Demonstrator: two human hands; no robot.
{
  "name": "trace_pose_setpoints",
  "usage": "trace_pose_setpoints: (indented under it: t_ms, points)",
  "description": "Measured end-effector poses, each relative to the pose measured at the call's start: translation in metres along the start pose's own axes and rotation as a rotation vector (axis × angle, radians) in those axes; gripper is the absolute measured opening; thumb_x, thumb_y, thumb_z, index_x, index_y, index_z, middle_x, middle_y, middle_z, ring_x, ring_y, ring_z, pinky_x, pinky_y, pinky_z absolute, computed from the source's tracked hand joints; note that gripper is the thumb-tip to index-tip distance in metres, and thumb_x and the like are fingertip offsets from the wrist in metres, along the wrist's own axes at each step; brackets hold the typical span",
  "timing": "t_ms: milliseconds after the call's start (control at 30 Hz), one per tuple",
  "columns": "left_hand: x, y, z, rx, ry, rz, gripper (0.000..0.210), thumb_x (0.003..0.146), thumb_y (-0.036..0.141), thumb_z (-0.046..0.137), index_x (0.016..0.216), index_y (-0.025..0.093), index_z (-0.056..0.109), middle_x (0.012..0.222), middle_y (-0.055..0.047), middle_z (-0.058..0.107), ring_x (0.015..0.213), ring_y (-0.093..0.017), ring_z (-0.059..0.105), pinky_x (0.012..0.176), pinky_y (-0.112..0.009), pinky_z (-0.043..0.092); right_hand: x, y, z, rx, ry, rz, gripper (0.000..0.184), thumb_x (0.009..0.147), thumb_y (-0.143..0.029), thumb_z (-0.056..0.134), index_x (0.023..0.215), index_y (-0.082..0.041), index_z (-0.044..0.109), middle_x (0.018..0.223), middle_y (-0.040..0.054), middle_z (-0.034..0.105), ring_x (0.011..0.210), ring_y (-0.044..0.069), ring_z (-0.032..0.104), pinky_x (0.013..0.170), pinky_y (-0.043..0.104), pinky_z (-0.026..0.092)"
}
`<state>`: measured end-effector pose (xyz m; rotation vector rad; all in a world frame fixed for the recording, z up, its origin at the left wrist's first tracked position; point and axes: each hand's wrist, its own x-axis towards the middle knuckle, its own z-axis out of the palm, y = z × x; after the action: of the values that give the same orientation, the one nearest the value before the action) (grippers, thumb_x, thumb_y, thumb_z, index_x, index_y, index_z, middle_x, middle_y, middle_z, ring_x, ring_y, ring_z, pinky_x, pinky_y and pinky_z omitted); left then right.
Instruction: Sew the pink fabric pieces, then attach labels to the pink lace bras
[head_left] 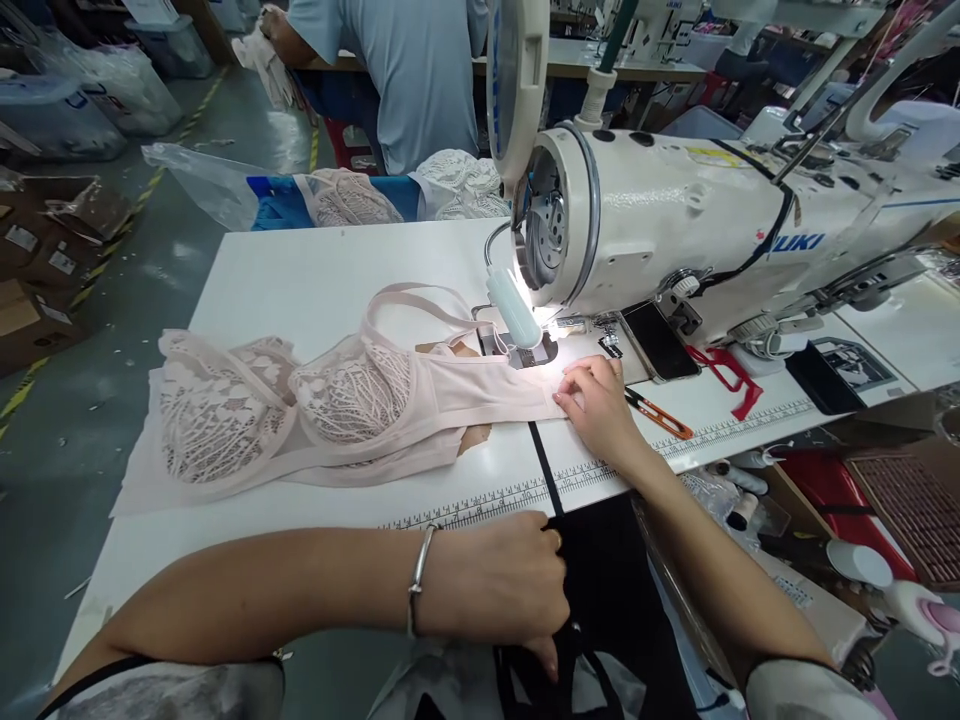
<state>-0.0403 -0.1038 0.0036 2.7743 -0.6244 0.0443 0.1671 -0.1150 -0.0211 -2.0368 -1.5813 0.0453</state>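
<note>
A pale pink lace bra (pixel 360 400) lies spread on the white sewing table, cups to the left and its band reaching right to the machine's needle area. My right hand (pixel 596 405) rests at the right end of the band, thumb and fingers pinched on its edge. Close to my lap, my left hand (pixel 502 580) is curled into a fist over black cloth (pixel 600 560). What that fist holds, if anything, is hidden. The lit head of the sewing machine (pixel 630 220) stands just beyond the band's end, where the lamp's glare blurs the needle.
Right of my right hand lie an orange cutter (pixel 660 414), a phone (pixel 660 340) and a red strap (pixel 727 378). A printed ruler (pixel 495 502) runs along the front table edge. More lace pieces (pixel 457 180) hang behind the table, near a seated person (pixel 420 80) in blue.
</note>
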Motion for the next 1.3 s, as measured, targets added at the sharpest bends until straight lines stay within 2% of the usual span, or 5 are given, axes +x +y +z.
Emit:
trace_pose_setpoints:
  t_ms: [267, 467, 833, 1067, 1300]
  points:
    - [-0.016, -0.054, -0.071, -0.614, 0.113, -0.558, 0.038, 0.102, 0.035, 0.047, 0.076, 0.017, 0.067, 0.06, -0.001, 0.066, 0.051, -0.011, 0.057, 0.056, -0.026, 0.044, -0.016, 0.0, -0.057, 0.632, -0.765, 0.07, 0.03, 0.094, -0.046, 0.049, 0.092, -0.02, 0.065, 0.05, -0.0058, 0.055, 0.045, 0.013, 0.05, 0.051, 0.025, 0.042]
    - [-0.023, -0.093, -0.088, -1.251, 0.823, -0.856, 0.043, 0.093, 0.058, 0.056, 0.093, 0.015, 0.057, 0.088, -0.01, 0.071, 0.06, -0.011, 0.061, 0.054, -0.024, 0.048, -0.028, 0.005, -0.038, 0.456, -0.235, 0.098, 0.041, 0.096, -0.05, 0.045, 0.081, -0.02, 0.068, 0.059, -0.0016, 0.062, 0.047, 0.012, 0.05, 0.051, 0.025, 0.04]
    - [-0.011, -0.096, -0.079, -1.209, 1.046, -0.879, 0.043, 0.081, 0.047, 0.076, 0.071, 0.018, 0.046, 0.06, 0.001, 0.059, 0.046, -0.004, 0.044, 0.046, -0.019, 0.033, -0.033, 0.0, -0.021, 0.152, 0.082, -0.115, 0.027, 0.098, -0.033, 0.047, 0.089, -0.018, 0.068, 0.084, 0.0074, 0.068, 0.082, 0.021, 0.06, 0.078, 0.035, 0.049]
    - [-0.025, -0.099, -0.065, -0.329, 0.221, -0.627, 0.013, 0.093, 0.021, 0.054, 0.091, 0.014, 0.065, 0.099, -0.009, 0.069, 0.091, -0.02, 0.065, 0.086, -0.037, 0.049, -0.033, -0.007, -0.001, -0.326, -0.088, -0.308, 0.03, 0.099, -0.022, 0.046, 0.123, -0.017, 0.064, 0.127, 0.0129, 0.066, 0.118, 0.028, 0.057, 0.093, 0.042, 0.05]
    - [-0.004, -0.065, -0.039, 0.492, -0.038, -0.627, 0.03, 0.101, 0.014, 0.035, 0.098, 0.006, 0.064, 0.085, -0.012, 0.063, 0.079, -0.024, 0.058, 0.083, -0.043, 0.044, -0.001, 0.006, -0.001, -0.377, -0.129, -0.4, 0.02, 0.1, -0.024, 0.046, 0.102, -0.02, 0.066, 0.127, 0.012, 0.065, 0.122, 0.026, 0.059, 0.087, 0.037, 0.054]
